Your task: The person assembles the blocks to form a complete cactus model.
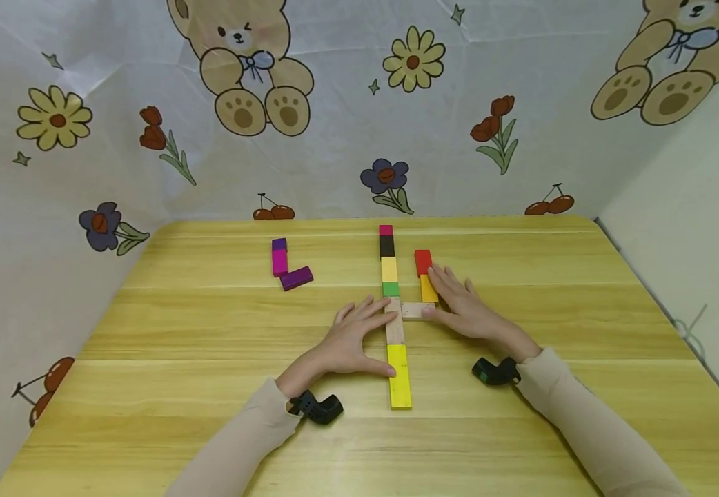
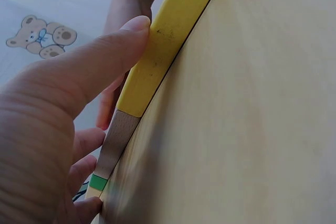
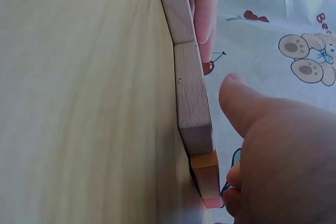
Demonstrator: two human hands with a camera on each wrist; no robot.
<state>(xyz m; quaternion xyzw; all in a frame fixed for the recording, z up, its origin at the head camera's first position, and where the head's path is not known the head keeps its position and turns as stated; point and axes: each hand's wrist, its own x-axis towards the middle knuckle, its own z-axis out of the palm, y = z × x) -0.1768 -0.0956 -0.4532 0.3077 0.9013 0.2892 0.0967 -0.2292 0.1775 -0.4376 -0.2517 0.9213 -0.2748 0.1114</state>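
Coloured blocks lie end to end in a straight column: a long yellow block point(image 1: 400, 388) nearest me, then a plain wood block point(image 1: 395, 333), green point(image 1: 390, 289), pale yellow point(image 1: 388, 269), black point(image 1: 387, 246) and magenta point(image 1: 386, 230). My left hand point(image 1: 348, 343) spreads along its left side, thumb tip against the yellow block point(image 2: 170, 40), fingertips by the wood and green blocks. A second wood block point(image 3: 190, 87) juts right from the column, with an orange block point(image 1: 427, 288) and a red block point(image 1: 423, 261) beyond it. My right hand point(image 1: 470, 312) lies beside these, fingers extended, thumb over the wood block's end.
On the left of the wooden table point(image 1: 198, 345) lie a purple block point(image 1: 279, 244), a magenta block point(image 1: 279, 262) and an angled purple block point(image 1: 297, 278). A patterned cloth point(image 1: 335, 103) with bears and flowers hangs behind the table. Each wrist wears a black camera.
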